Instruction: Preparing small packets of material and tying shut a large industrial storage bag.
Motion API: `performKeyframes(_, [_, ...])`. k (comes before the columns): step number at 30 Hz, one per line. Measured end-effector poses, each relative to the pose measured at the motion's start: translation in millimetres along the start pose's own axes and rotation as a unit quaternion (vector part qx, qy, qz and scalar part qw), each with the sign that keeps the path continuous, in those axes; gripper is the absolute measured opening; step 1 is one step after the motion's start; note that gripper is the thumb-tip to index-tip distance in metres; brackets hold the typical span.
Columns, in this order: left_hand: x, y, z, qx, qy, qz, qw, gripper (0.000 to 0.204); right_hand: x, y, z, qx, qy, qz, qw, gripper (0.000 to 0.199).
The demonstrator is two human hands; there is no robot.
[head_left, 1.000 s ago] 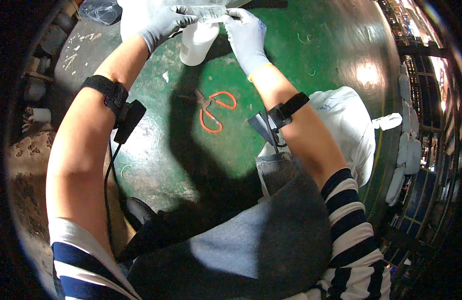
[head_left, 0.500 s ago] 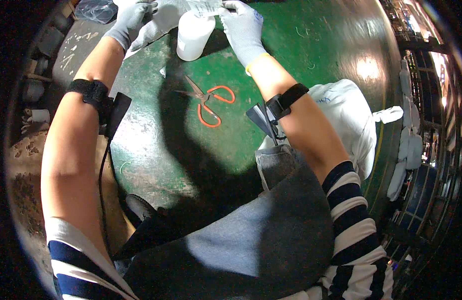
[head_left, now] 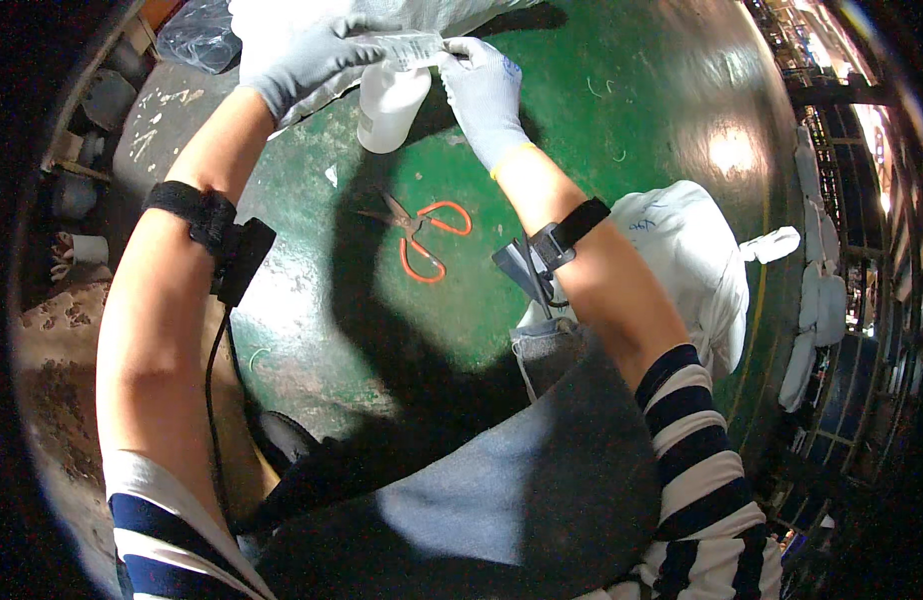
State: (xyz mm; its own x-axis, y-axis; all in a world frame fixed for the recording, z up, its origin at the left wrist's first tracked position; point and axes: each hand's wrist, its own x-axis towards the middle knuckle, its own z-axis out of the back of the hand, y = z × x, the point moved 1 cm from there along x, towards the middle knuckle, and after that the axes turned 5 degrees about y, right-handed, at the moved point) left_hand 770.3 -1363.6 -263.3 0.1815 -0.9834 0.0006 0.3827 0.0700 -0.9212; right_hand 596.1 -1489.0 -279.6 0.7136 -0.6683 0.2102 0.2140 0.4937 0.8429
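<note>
A printed, whitish see-through label strip (head_left: 410, 50) stretches between my two gloved hands, just over the top of a white plastic bottle (head_left: 390, 112). Its left end is at the fingertips of my left hand (head_left: 312, 65), whose thumb and fingers close on it. My right hand (head_left: 485, 98) pinches the other end. Whether the strip touches the bottle is hard to tell. Nearer to me, orange-handled scissors (head_left: 415, 229) lie on the green floor with their blades spread.
Beyond my left hand lies a large white sack (head_left: 267, 28), with a clear plastic bag (head_left: 195, 38) beside it. A knotted white bag (head_left: 687, 265) sits by my right forearm. Shelving (head_left: 842, 390) runs along the far right.
My left hand has come right from the white sack and taken the strip's left end. My right hand keeps its pinch. Everything on the floor appears slightly lower as the view shifts.
</note>
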Motion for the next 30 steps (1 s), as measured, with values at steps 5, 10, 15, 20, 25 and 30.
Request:
performKeyframes(5, [17, 2, -27, 0.198, -0.105, 0.004, 0.975, 0.034, 2, 1, 7, -0.050, -0.010, 0.037, 0.998, 0.017])
performKeyframes(10, [18, 14, -32, 0.242, -0.184, 0.009, 0.953, 0.033, 4, 9, 8, -0.084, 0.015, 0.064, 0.994, 0.018])
performKeyframes(15, [12, 35, -35, 0.091, -0.175, 0.069, 0.978, 0.030, 5, 18, 5, -0.081, 0.039, 0.091, 0.992, 0.019])
performKeyframes(20, [13, 41, -49, -0.093, -0.204, -0.005, 0.975, 0.018, 10, 21, 7, -0.144, 0.034, 0.139, 0.979, 0.019])
performKeyframes(25, [14, 57, -47, -0.130, -0.219, -0.016, 0.967, 0.015, 12, 17, 6, -0.099, 0.038, 0.089, 0.990, 0.023])
performKeyframes(30, [19, 54, -54, -0.120, -0.211, -0.029, 0.970, 0.016, 14, 11, 15, -0.058, 0.040, 0.081, 0.994, 0.044])
